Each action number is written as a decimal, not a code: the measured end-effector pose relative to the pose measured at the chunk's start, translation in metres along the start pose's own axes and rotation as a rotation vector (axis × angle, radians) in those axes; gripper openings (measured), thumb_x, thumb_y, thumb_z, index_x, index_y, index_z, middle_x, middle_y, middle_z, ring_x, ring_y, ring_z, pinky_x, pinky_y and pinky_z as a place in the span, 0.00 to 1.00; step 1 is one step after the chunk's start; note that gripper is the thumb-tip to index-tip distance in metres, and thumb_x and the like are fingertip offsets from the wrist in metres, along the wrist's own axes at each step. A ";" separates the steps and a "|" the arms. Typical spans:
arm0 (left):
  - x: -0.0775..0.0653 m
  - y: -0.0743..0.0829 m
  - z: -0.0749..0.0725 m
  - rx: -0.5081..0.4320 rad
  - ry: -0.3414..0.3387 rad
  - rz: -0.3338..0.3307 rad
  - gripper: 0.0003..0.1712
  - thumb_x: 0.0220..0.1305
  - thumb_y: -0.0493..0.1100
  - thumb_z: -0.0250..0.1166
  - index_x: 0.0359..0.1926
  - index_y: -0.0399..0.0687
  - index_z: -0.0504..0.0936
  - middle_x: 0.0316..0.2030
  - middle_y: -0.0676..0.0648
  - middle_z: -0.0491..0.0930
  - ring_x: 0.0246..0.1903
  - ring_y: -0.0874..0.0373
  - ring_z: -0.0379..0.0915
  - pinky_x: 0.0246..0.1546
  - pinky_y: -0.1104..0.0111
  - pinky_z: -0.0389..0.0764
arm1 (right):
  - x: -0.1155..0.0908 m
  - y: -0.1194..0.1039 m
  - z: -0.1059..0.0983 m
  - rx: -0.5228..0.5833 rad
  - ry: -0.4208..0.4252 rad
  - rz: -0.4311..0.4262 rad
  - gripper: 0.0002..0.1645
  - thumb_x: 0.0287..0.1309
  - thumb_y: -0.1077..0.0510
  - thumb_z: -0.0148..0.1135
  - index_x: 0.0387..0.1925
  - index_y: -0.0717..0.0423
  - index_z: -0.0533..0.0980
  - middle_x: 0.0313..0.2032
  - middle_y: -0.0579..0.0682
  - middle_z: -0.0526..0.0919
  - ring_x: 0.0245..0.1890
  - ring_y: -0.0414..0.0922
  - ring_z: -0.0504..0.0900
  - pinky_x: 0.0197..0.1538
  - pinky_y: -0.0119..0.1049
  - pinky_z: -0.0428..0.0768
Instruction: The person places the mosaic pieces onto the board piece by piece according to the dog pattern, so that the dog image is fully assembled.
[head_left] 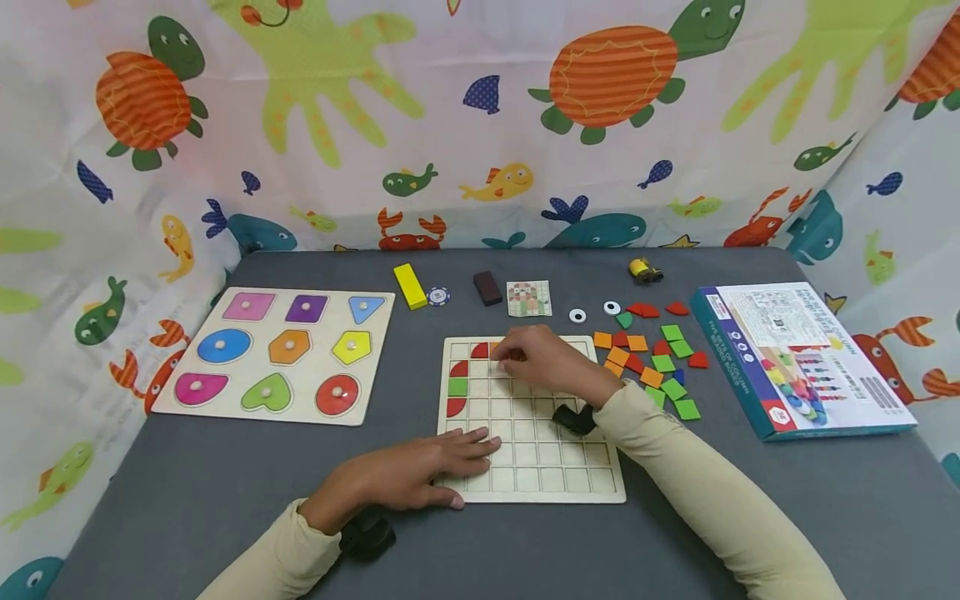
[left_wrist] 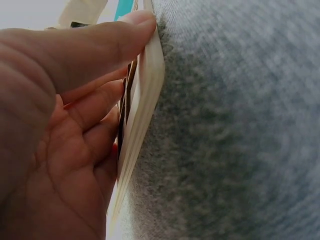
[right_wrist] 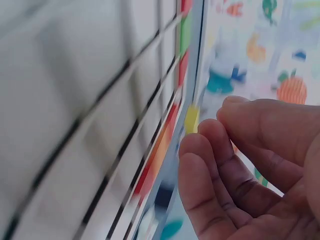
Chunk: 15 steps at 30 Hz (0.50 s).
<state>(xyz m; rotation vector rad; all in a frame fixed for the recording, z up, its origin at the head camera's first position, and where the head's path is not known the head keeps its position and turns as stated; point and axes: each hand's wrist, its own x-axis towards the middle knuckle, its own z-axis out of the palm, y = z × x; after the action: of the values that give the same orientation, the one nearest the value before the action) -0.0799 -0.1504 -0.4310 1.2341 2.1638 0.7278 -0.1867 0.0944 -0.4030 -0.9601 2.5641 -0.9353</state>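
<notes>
A pale wooden grid board (head_left: 551,479) lies flat on the grey table. My left hand (head_left: 412,471) rests on its lower left corner with fingers spread; in the left wrist view the thumb (left_wrist: 110,42) touches the board's edge. Over the top row is my right hand (head_left: 546,360), its fingers loosely bent, with no piece visible between them in the right wrist view. Red rounded pieces (head_left: 456,407) and a green square (head_left: 457,387) fill cells along the left column. Red and orange pieces (right_wrist: 160,145) sit in the top row, partly hidden from the head view by the right hand.
Loose orange, green, red and blue pieces (head_left: 663,363) lie right of the board, before a box (head_left: 817,358). To the left is a shape puzzle board (head_left: 247,325). Behind stand a yellow block (head_left: 410,286), a dark block (head_left: 487,287) and a picture card (head_left: 528,298).
</notes>
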 end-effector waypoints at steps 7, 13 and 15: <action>-0.003 0.000 0.000 -0.011 0.008 -0.004 0.34 0.67 0.45 0.64 0.71 0.48 0.64 0.73 0.55 0.53 0.74 0.56 0.40 0.69 0.57 0.53 | -0.030 0.040 -0.032 -0.004 0.072 0.094 0.11 0.63 0.65 0.61 0.45 0.61 0.84 0.41 0.51 0.84 0.36 0.45 0.79 0.40 0.40 0.79; -0.003 0.001 0.001 -0.005 0.007 0.000 0.35 0.66 0.44 0.65 0.71 0.47 0.64 0.73 0.53 0.53 0.73 0.54 0.41 0.69 0.57 0.53 | -0.058 0.071 -0.060 -0.022 0.119 0.209 0.13 0.65 0.63 0.60 0.48 0.63 0.82 0.41 0.54 0.83 0.37 0.48 0.79 0.41 0.43 0.80; -0.001 0.002 -0.001 -0.011 0.007 0.007 0.35 0.66 0.44 0.65 0.71 0.46 0.64 0.73 0.53 0.53 0.74 0.54 0.41 0.69 0.57 0.53 | -0.068 0.079 -0.070 -0.025 0.146 0.241 0.13 0.66 0.63 0.59 0.49 0.64 0.82 0.43 0.56 0.83 0.38 0.48 0.79 0.41 0.43 0.80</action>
<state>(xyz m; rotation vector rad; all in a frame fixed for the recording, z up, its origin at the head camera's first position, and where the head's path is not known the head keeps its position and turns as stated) -0.0792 -0.1508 -0.4291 1.2365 2.1589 0.7467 -0.2050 0.2187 -0.3996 -0.5895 2.7396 -0.9369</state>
